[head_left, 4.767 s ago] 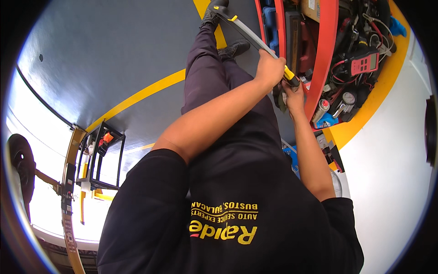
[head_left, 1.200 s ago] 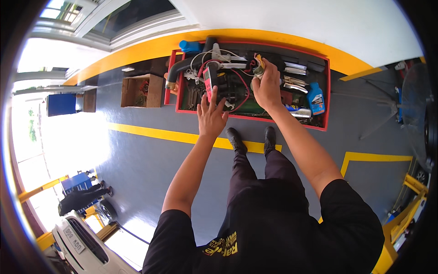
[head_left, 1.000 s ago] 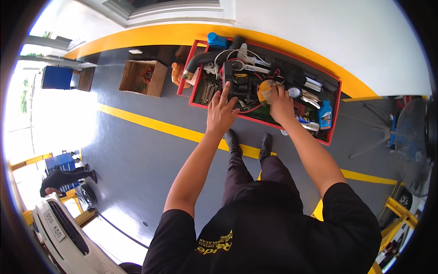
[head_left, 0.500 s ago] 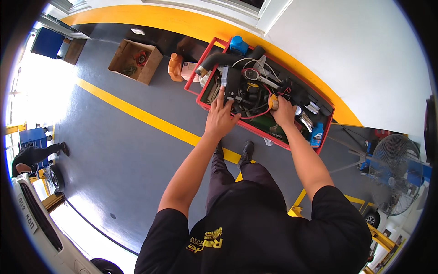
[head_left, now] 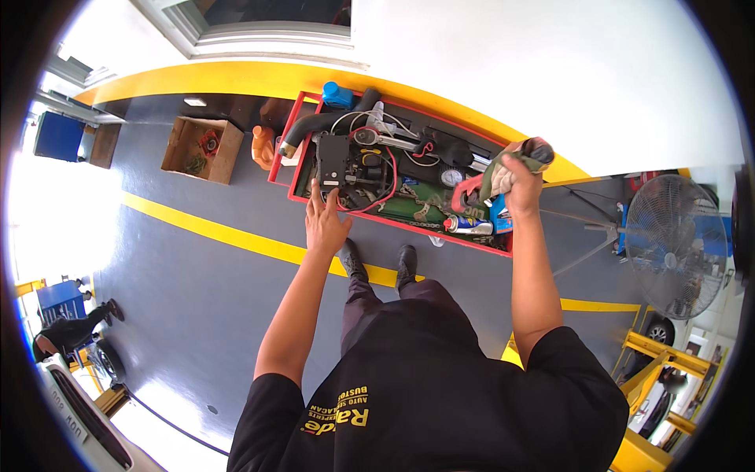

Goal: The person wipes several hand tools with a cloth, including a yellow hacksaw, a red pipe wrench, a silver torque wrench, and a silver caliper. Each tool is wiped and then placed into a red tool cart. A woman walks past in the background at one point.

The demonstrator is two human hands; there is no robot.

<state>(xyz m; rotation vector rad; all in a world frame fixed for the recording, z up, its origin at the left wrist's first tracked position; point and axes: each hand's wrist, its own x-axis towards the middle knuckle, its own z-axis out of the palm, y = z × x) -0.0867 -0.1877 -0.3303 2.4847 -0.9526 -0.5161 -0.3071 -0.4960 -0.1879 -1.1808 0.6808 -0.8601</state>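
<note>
A red-rimmed tool cart (head_left: 397,220) full of tools and parts stands in front of me. My left hand (head_left: 325,230) is open at its near left edge, fingertips against a black box-shaped part (head_left: 334,160). Raised over the cart's right end, my right hand (head_left: 522,190) is closed round a rolled green-and-tan cloth bundle (head_left: 498,178). Beside the bundle shows a red curved piece (head_left: 467,193); whether it is attached cannot be told. Below lie a spray can (head_left: 469,226) and a blue bottle (head_left: 501,214). A round gauge (head_left: 451,178) and a black hose (head_left: 318,123) lie farther in.
A cardboard box (head_left: 226,153) and an orange jug (head_left: 263,147) stand on the floor at left. A large fan (head_left: 671,244) stands at right. Behind the cart runs a wall with a yellow stripe (head_left: 252,72). Another person (head_left: 72,330) bends near a white car (head_left: 82,417) at far left.
My right hand has lifted from the cart's middle, moving right with the cloth bundle. My left hand has slid off the parts toward the near rim. The view has shifted right.
</note>
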